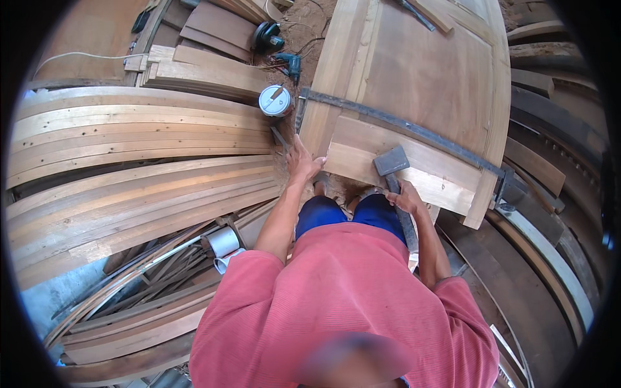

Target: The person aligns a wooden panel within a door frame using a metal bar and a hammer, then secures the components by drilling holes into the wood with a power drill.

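A wooden panel door [430, 84] lies in front of me. A long dark metal bar clamp [401, 125] spans its width, a little beyond the near end. My right hand [406, 196] is closed around the handle of a mallet [392, 161]. The mallet's grey block head rests over the door's near rail, and its handle runs back toward my body. At the door's near left corner is my left hand [303, 163], fingers apart. Its thumb is by the door's edge and its fingertips are close to the clamp's left end; whether they touch the clamp I cannot tell.
Stacked planks [142, 132] fill the left side. Beyond the clamp's left end stand a white-lidded can [275, 101] with a brush-like tool on it, a teal power drill [290, 64] and a grinder-like tool [266, 37]. More boards [543, 161] lie to the right.
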The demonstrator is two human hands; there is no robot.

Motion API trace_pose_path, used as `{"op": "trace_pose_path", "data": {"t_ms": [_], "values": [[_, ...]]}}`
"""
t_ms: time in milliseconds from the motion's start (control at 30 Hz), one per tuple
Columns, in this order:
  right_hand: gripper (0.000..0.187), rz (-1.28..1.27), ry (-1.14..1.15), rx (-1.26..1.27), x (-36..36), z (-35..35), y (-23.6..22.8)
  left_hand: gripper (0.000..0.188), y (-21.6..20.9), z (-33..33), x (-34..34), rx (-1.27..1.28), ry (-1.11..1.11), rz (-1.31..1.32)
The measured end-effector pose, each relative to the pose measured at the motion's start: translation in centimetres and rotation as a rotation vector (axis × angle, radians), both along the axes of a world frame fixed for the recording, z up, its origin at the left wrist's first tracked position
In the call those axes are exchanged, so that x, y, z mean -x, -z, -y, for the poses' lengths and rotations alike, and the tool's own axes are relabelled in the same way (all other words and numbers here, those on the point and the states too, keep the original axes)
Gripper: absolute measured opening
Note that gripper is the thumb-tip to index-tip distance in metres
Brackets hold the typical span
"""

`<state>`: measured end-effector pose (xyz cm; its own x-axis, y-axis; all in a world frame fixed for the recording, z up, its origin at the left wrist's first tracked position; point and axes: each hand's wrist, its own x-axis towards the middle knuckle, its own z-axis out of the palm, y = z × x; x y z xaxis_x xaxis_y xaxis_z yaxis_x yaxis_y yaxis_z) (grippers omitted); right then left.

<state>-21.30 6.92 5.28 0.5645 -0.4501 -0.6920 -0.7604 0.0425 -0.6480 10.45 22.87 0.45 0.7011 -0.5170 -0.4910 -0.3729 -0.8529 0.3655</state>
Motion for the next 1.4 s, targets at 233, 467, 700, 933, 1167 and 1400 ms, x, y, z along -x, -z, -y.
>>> {"op": "trace_pose_path", "data": {"t_ms": [233, 467, 700, 933, 1167, 1400], "values": [[0.021, 0.022, -0.040, -0.076, 1.8, 1.3, 3.5, 0.130, -5.3, 5.2, 3.0, -0.124, -0.273, -0.021], [0.024, 0.044, -0.029, -0.180, 1.2, 2.0, 3.5, 0.128, -1.9, 1.7, 1.3, -0.038, -0.089, 0.018], [0.024, 0.004, 0.000, -0.214, 0.4, 2.6, 1.9, 0.125, -1.9, 1.1, 0.0, -0.038, 0.125, 0.035], [0.020, 0.070, 0.156, -0.401, -1.6, 0.1, 1.4, 0.100, 6.1, -2.8, -11.6, 0.315, -0.522, -1.220], [0.026, -0.068, 0.383, -0.113, -5.5, -3.2, 0.0, 0.083, 14.2, -1.9, -9.9, 0.400, -0.655, -1.529], [0.034, -0.073, 0.449, -0.361, -6.5, -3.0, -0.8, 0.079, 14.8, -2.1, -8.7, 0.554, -0.721, -1.663]]}}
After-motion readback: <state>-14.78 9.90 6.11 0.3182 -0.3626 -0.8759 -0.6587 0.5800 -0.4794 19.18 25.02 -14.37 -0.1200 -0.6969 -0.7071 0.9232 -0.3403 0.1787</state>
